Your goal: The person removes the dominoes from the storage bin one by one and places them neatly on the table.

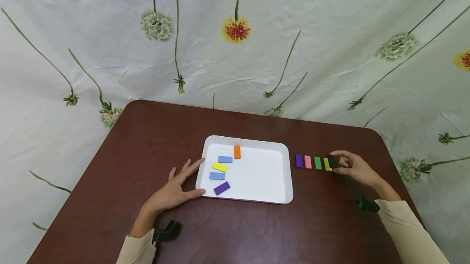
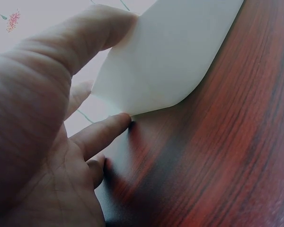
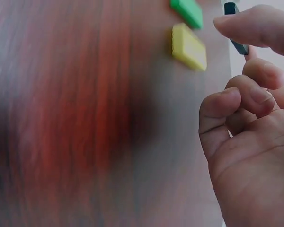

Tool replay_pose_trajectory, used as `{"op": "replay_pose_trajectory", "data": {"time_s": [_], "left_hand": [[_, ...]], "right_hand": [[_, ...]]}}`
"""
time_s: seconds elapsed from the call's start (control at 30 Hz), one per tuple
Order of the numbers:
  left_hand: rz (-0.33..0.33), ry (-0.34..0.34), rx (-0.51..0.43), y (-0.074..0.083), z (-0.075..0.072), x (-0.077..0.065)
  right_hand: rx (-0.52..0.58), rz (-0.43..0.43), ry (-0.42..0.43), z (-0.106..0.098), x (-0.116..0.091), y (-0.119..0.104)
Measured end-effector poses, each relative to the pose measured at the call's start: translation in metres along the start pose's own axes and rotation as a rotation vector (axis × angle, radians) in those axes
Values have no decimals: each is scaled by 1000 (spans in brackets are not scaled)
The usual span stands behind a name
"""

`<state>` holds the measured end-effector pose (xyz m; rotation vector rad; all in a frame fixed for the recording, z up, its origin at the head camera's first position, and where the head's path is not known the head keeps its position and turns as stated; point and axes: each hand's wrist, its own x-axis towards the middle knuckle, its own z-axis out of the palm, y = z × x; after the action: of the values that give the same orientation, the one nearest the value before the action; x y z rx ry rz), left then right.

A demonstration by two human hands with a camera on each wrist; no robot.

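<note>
My right hand pinches a black block between thumb and finger, beside the right end of a row of blocks; in the right wrist view the black block appears clear of the table. The row holds a purple block, a pink block, a green block and a yellow block, partly covered by the black one. With fingers spread, my left hand touches the left side of a white tray, its thumb at the near corner.
Inside the tray lie an orange block, two blue blocks, a yellow block and a purple block, all toward the left. The dark brown table meets a flowered cloth at its far edge.
</note>
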<state>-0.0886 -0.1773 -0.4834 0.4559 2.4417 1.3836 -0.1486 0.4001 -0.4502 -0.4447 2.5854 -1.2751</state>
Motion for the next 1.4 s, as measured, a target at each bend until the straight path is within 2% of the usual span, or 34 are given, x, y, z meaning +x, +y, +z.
{"op": "replay_pose_trajectory", "data": {"time_s": [0.2, 0.5, 0.83, 1.23, 1.4], "left_hand": [[-3, 4, 1, 0, 0, 0], [0, 3, 3, 2, 0, 0], [4, 4, 0, 2, 0, -1], [7, 5, 1, 0, 0, 0], [9, 3, -3, 0, 0, 0]], "right_hand": [[-11, 54, 22, -6, -7, 15], [-33, 120, 11, -10, -8, 22], [-8, 82, -9, -13, -8, 28], [-12, 133, -20, -15, -7, 25], [2, 125, -14, -15, -8, 25]]}}
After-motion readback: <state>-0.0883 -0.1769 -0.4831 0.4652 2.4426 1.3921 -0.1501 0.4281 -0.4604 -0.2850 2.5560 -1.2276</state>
